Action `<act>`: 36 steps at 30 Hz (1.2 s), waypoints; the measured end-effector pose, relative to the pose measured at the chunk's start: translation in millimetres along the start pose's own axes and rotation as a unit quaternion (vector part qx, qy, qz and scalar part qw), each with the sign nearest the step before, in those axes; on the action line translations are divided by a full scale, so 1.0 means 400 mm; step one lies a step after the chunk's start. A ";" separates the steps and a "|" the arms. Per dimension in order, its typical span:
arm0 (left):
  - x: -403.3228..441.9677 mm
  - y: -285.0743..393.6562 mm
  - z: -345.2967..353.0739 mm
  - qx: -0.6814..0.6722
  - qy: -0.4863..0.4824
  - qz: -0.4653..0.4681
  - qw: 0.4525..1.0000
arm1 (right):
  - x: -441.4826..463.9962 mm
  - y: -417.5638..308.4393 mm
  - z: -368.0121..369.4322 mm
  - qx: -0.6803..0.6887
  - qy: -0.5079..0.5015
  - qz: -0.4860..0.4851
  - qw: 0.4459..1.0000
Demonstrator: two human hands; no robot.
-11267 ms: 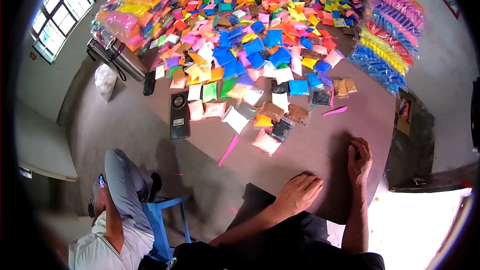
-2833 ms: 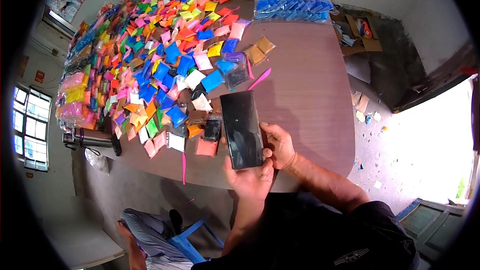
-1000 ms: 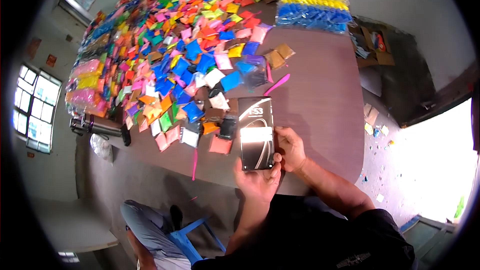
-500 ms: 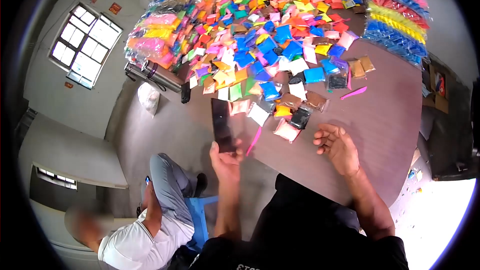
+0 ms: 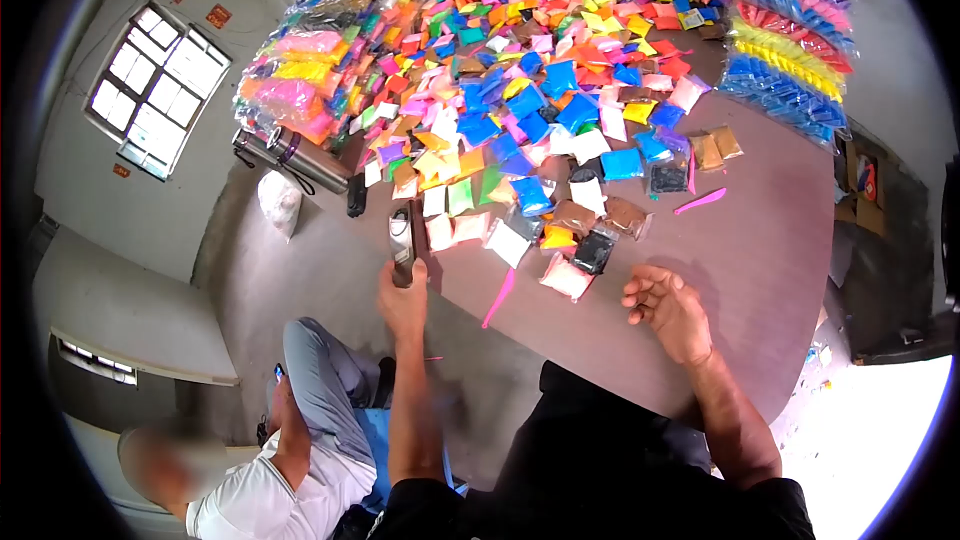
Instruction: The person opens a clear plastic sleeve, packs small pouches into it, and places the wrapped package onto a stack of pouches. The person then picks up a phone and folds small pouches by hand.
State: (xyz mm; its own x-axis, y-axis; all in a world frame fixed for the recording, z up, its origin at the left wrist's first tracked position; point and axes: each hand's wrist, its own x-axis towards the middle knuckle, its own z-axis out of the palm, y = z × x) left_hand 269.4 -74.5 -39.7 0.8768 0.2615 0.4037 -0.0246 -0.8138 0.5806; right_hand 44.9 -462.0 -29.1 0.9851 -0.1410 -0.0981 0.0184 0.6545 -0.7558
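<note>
My left hand [image 5: 403, 306] is closed around a dark smartphone [image 5: 402, 245], held upright at the table's left edge; a bright reflection shows on it. My right hand [image 5: 672, 314] hovers or rests over the right part of the table, palm turned inward, fingers loosely bent and apart, with nothing in it. Between the hands lie small clear packets: a pale pink packet [image 5: 566, 277], a black packet [image 5: 595, 252], a white packet [image 5: 508, 242] and a brown packet [image 5: 627, 218]. A pink plastic strip [image 5: 499, 298] lies at the table edge near the phone.
A large heap of colourful packets [image 5: 560, 80] covers the far table [image 5: 770, 240]. Bundled bags stand left and right, including blue packs [image 5: 785, 90]. Another pink plastic tool [image 5: 700, 201] lies at right. A steel flask [image 5: 310, 162] lies at left. A person [image 5: 290, 470] sits at lower left.
My left hand has moved left and turned the phone, which now looks narrower and catches a reflection. The whole view has shifted slightly. My right hand keeps about the same pose.
</note>
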 end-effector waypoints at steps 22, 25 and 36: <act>0.012 0.440 0.165 -0.045 -0.123 0.238 0.962 | -0.001 -0.007 0.003 -0.027 -0.024 0.011 0.999; 0.039 0.455 0.195 -0.028 -0.160 0.242 0.957 | -0.002 -0.003 0.004 -0.031 -0.027 0.017 0.999; 0.073 0.467 0.263 -0.004 -0.124 0.216 0.968 | 0.002 -0.017 0.007 -0.041 -0.039 0.024 0.998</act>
State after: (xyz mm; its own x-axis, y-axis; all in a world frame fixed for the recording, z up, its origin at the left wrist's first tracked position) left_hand 341.1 -273.5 6.1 0.8718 -0.2364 0.4290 -0.4181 -0.8154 0.4004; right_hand 46.2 -464.6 -22.1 0.9948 -0.0507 -0.0878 -0.0404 0.5958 -0.8022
